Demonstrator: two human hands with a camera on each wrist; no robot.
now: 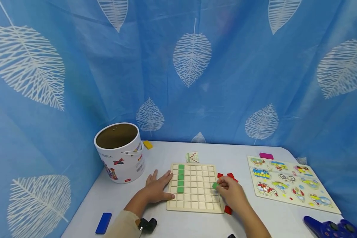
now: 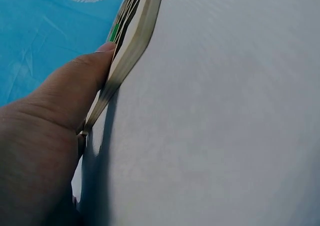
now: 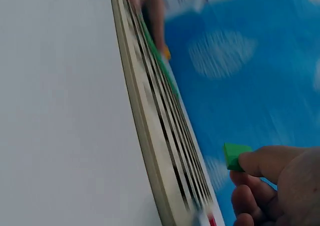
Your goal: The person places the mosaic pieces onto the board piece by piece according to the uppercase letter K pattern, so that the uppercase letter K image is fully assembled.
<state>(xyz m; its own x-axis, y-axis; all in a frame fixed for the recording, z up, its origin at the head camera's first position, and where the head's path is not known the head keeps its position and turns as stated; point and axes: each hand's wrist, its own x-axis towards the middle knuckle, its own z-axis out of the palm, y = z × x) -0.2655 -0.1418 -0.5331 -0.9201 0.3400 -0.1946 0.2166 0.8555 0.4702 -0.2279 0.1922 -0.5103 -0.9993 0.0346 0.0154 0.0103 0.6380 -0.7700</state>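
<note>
With our right hand [image 1: 232, 194] pinching one green tile [image 1: 215, 185] over the right side of the single grid board [image 1: 196, 210], a slack pinch could drop it near the red tiles [image 1: 228, 210], partly hidden and so uncountable. Our left hand [image 1: 156, 190] spreads its fingers at the left edge, thumb touching; a careless push could slide the board. We count five seated green tiles [image 1: 180, 177] in one column, one pattern card [image 1: 192, 157], one bucket [image 1: 120, 162].

The right hand [image 1: 232, 193] hides part of the grid board [image 1: 195, 189], and the head view's edge crops the blue controller [image 1: 331, 228].
</note>
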